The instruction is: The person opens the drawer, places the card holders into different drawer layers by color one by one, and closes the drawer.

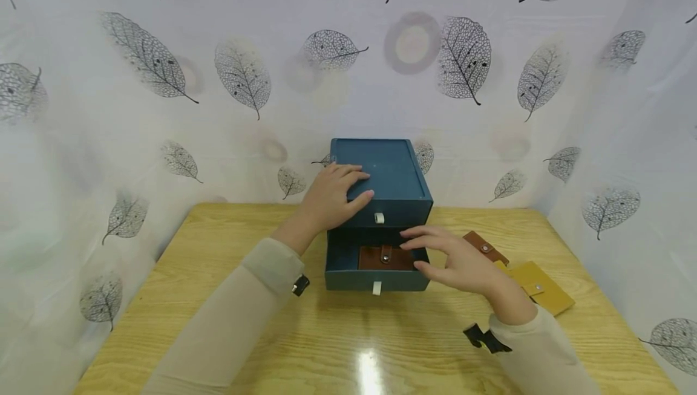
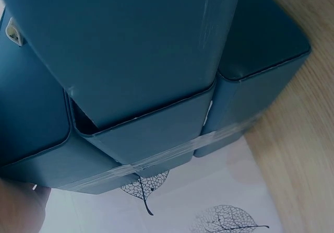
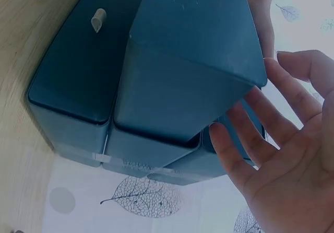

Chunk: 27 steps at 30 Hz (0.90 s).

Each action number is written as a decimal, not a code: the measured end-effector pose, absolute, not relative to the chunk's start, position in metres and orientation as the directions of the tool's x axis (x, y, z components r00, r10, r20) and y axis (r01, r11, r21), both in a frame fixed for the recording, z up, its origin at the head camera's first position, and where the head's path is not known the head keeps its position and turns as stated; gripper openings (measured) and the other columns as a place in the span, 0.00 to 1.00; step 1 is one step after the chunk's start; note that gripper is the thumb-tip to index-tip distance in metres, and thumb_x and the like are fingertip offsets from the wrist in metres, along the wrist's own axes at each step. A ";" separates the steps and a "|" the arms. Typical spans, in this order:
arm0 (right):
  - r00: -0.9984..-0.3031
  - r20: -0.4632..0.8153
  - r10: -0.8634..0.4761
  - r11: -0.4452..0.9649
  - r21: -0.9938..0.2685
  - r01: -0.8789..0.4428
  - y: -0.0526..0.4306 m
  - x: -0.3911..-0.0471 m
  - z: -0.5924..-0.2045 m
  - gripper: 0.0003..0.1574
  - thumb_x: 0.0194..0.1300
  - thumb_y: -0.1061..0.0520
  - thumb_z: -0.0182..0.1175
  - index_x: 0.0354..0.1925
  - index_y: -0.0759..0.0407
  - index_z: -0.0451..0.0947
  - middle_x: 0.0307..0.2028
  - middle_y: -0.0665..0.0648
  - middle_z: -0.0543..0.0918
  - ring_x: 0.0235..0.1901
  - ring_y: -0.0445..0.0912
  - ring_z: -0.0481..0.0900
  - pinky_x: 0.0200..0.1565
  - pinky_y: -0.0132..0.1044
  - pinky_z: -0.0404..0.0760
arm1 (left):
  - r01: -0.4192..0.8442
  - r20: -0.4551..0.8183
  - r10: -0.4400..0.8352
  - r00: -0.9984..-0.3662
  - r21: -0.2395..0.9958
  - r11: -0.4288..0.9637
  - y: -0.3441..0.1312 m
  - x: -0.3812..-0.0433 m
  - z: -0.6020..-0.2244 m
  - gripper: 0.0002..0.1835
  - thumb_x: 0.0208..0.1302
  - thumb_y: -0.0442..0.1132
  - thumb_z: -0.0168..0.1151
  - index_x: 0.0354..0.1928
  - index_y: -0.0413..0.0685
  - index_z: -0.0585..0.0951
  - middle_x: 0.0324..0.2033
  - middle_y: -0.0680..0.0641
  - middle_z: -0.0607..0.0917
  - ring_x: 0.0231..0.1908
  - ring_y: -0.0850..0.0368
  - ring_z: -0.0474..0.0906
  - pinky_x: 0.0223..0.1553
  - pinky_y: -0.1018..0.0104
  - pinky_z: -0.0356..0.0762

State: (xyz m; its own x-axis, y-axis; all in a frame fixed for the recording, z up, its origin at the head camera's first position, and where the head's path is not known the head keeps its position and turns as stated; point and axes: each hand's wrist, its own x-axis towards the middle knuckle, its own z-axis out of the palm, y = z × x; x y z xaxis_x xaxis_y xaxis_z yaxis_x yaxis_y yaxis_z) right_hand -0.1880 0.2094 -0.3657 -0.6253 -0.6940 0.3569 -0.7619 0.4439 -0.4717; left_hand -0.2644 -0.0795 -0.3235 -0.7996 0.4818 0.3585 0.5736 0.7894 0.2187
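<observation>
A blue drawer box stands on the table, with a drawer below its top one pulled out. Inside that drawer lies a brown leather wallet with a snap strap. My left hand rests on the box's top near its left edge, fingers extended. Over the right edge of the pulled-out drawer hovers my right hand, fingers spread and holding nothing. In the right wrist view its fingers are beside the drawer's wall; whether they touch it I cannot tell.
Right of the box, another brown wallet and a yellow wallet lie on the wooden table. A leaf-patterned curtain hangs close behind the box. Clear tape runs across the box's side.
</observation>
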 end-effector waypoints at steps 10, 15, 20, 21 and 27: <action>-0.646 0.389 -0.657 0.484 -0.440 -0.757 0.226 -0.189 -0.370 0.22 0.67 0.62 0.65 0.58 0.53 0.81 0.63 0.54 0.77 0.63 0.55 0.73 0.57 0.52 0.79 | 0.572 0.359 0.479 -0.801 0.220 0.790 -0.080 -0.265 -0.324 0.29 0.74 0.60 0.50 0.69 0.54 0.75 0.70 0.47 0.71 0.72 0.48 0.61 0.77 0.53 0.44; -0.676 0.381 -0.630 0.514 -0.447 -0.732 0.233 -0.187 -0.369 0.21 0.67 0.63 0.65 0.58 0.58 0.81 0.63 0.55 0.77 0.63 0.54 0.74 0.53 0.45 0.81 | 0.574 0.364 0.480 -0.798 0.220 0.789 -0.080 -0.264 -0.324 0.29 0.74 0.60 0.50 0.68 0.54 0.75 0.70 0.47 0.71 0.71 0.48 0.62 0.77 0.52 0.44; -0.698 0.380 -0.606 0.529 -0.463 -0.711 0.242 -0.187 -0.374 0.21 0.68 0.64 0.63 0.59 0.59 0.80 0.62 0.59 0.77 0.53 0.49 0.79 0.46 0.41 0.83 | 0.577 0.360 0.484 -0.797 0.218 0.787 -0.080 -0.265 -0.324 0.29 0.74 0.60 0.50 0.69 0.54 0.75 0.70 0.47 0.71 0.71 0.48 0.62 0.77 0.52 0.44; -0.704 0.382 -0.598 0.535 -0.464 -0.706 0.244 -0.188 -0.375 0.21 0.68 0.64 0.63 0.59 0.59 0.80 0.62 0.59 0.77 0.52 0.48 0.80 0.46 0.41 0.84 | 0.577 0.360 0.485 -0.797 0.218 0.787 -0.080 -0.265 -0.325 0.29 0.74 0.60 0.50 0.69 0.54 0.75 0.70 0.47 0.71 0.71 0.48 0.62 0.77 0.53 0.44; -0.740 0.391 -0.547 0.579 -0.461 -0.672 0.254 -0.191 -0.380 0.22 0.68 0.65 0.63 0.59 0.54 0.80 0.62 0.56 0.78 0.58 0.52 0.78 0.53 0.48 0.83 | 0.575 0.364 0.481 -0.797 0.218 0.788 -0.080 -0.265 -0.325 0.29 0.74 0.60 0.50 0.69 0.54 0.75 0.70 0.47 0.71 0.71 0.48 0.62 0.77 0.53 0.44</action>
State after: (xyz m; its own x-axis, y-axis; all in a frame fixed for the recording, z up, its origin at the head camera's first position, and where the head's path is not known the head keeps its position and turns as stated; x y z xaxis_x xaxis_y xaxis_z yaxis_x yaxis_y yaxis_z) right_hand -0.1911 0.2544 -0.3797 -0.7399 -0.5471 0.3913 -0.6722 0.5792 -0.4611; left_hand -0.2650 -0.0803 -0.3251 -0.7975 0.4814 0.3637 0.5754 0.7882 0.2184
